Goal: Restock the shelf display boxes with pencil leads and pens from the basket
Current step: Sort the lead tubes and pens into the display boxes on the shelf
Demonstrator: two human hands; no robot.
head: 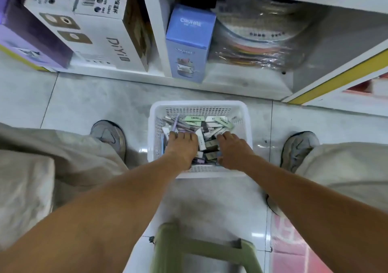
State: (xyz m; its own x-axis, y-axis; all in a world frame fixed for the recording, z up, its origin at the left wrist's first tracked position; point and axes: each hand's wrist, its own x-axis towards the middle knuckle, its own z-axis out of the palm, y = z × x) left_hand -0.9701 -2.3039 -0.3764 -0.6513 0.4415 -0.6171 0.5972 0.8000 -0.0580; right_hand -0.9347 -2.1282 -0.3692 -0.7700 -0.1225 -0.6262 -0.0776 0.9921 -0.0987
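Both hands in white basket (200,108) on floor below shelf. Left hand (182,146) and right hand (232,150) over lead packs (210,123) and pens (184,129); fingers spread flat (grasp undeterminable). Sort one kind per handful; gather aligned.

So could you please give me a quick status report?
Both hands in the basket: left hand and right hand on the packs. Grip unclear. Nothing lifted yet. Nothing in the way.
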